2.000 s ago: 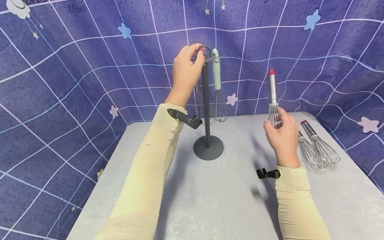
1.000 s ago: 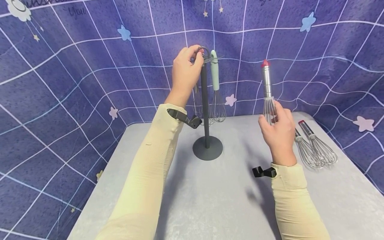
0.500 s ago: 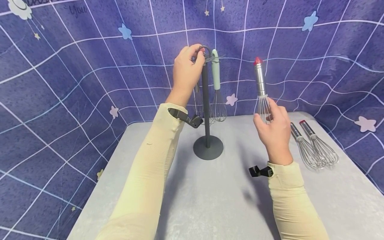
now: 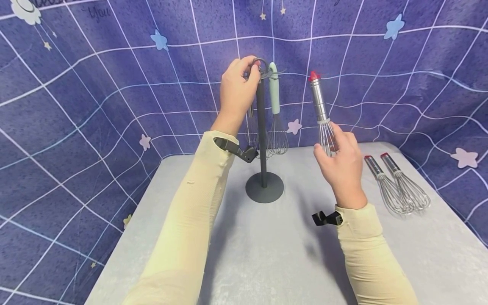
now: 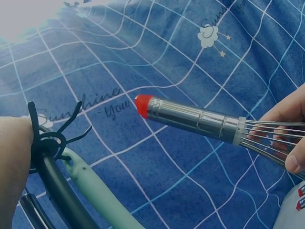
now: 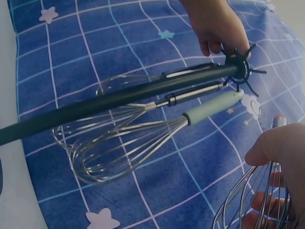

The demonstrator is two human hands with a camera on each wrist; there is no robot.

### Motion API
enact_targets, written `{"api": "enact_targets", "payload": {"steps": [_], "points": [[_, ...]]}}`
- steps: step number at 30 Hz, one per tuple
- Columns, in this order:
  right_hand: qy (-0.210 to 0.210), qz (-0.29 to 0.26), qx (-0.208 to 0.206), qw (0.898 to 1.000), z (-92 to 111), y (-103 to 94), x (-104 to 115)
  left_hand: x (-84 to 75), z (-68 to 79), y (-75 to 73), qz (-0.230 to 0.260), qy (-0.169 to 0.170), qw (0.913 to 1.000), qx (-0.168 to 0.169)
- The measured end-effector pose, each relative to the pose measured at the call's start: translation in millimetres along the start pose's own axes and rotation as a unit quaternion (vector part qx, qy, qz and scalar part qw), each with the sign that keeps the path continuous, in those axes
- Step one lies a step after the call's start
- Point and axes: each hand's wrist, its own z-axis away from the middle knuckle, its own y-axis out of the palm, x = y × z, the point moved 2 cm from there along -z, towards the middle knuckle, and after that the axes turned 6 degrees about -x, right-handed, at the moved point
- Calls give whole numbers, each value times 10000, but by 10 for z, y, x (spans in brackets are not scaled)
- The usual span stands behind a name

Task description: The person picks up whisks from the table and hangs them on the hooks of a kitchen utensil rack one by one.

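My left hand [image 4: 238, 89] pinches the ring at the top of a dark grey stand [image 4: 262, 140] with a round base and curved hooks. From the hooks hang a whisk with a pale green handle [image 4: 274, 93] and, in the right wrist view, two whisks with dark and silver handles, one of them a silver-banded whisk [image 6: 195, 93]. My right hand [image 4: 341, 165] holds another whisk [image 4: 319, 101] by its wires, off the table. Its steel handle points up, leaning toward the stand, with a red tip [image 5: 141, 106]. Part of its wire head is hidden behind the fingers.
Two red-tipped whisks lie side by side on the grey table [image 4: 289, 254] at the right: a nearer whisk [image 4: 389, 190] and an outer whisk [image 4: 409, 186]. A blue curtain [image 4: 114, 84] with a grid pattern hangs behind and at the sides.
My right hand has carried the whisk leftward and a little upward, nearer the stand. The handle now tilts more to the left. My left hand stays on the stand's top.
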Motion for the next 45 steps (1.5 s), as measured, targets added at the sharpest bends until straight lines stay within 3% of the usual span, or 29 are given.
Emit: {"api": "enact_targets", "payload": {"steps": [26, 45], "points": [[-468, -163, 192, 9986, 23, 128, 299, 12, -24, -1, -146, -36, 9999, -56], [-582, -131, 259, 9979, 63, 187, 345, -20, 0, 13, -251, -60, 9996, -80]]}}
